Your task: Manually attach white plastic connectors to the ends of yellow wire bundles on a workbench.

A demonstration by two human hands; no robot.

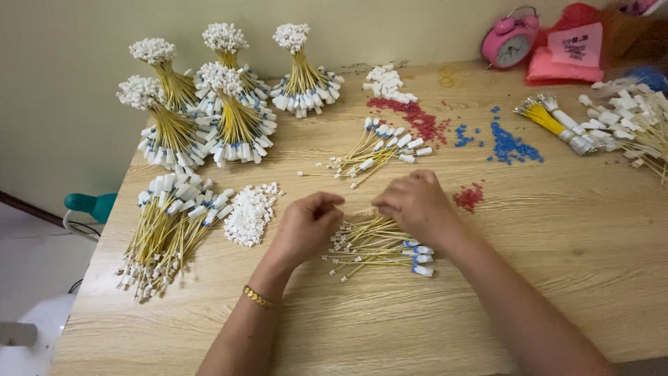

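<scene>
My left hand [308,224] and my right hand [414,204] meet over a small loose pile of yellow wires with white plug ends [379,249] lying on the wooden table [557,237]. Both hands have their fingers curled and pinched together at the top of that pile, on what looks like a wire; the piece itself is hidden by the fingers. A gold bracelet [257,297] sits on my left wrist. A heap of small white connector pieces [249,214] lies just left of my left hand.
Several tied wire bundles stand upright at the back left [229,111]. A flat bundle [170,230] lies at the left, another loose pile [379,150] behind my hands. Red beads [417,120], blue beads [511,145], more wires [612,125] and a pink alarm clock [511,42] lie beyond.
</scene>
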